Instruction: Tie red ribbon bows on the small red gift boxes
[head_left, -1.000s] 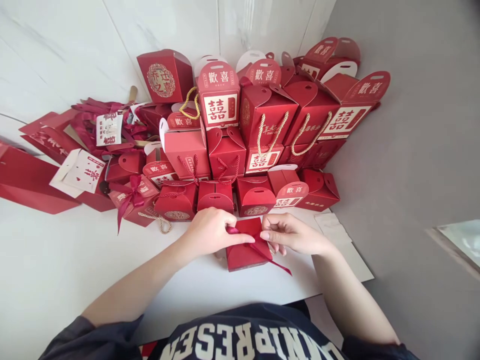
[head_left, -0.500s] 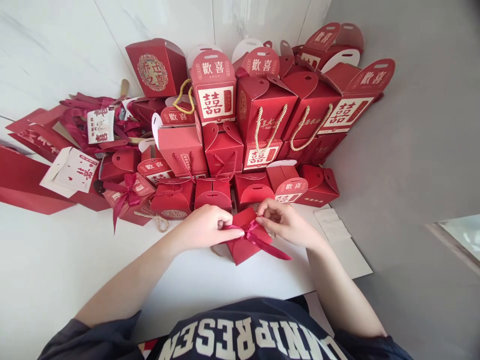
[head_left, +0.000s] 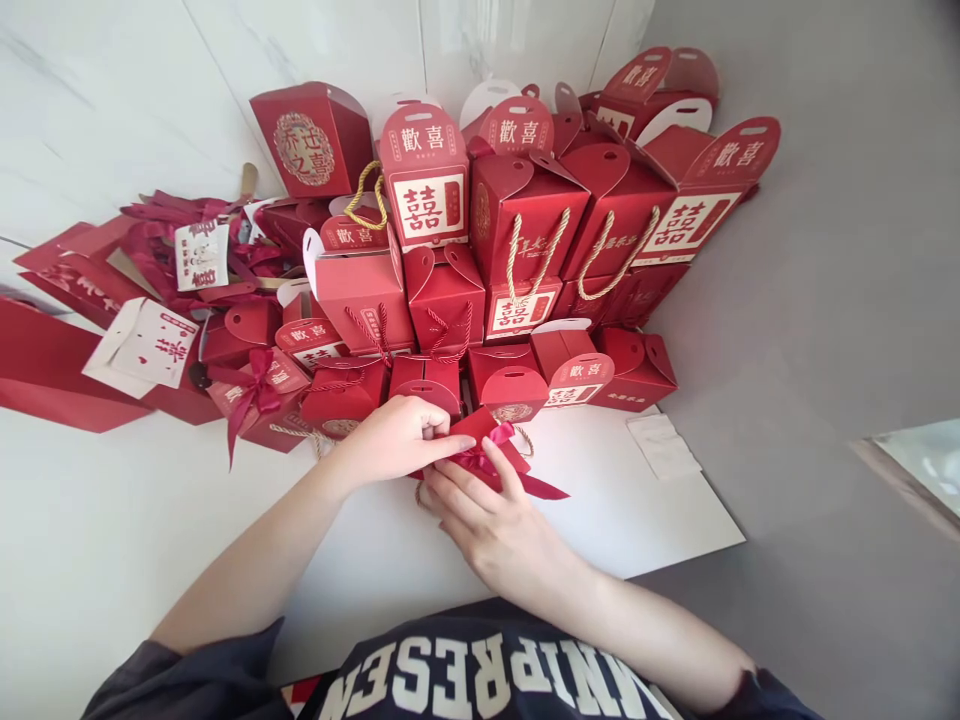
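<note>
the small red box [head_left: 478,423] sits just below the middle of the frame on the white surface [head_left: 637,510], in front of the row of red boxes [head_left: 510,375]. it looks like folded card, so i'd expect it light, stiff along its folds and easily dented; the shiny bow [head_left: 501,434] on top should be soft and slippery. best to hold it low by its side walls, leaving the bow uncrushed. the left hand [head_left: 401,440], its arm from the lower left, has its fingers curled and thumb laid straight over the box. the right hand [head_left: 487,520] reaches in from the lower right, palm hidden, one digit on the bow, the others pointing left beneath the left hand. they overlap, so i cannot tell what either pinches.
</note>
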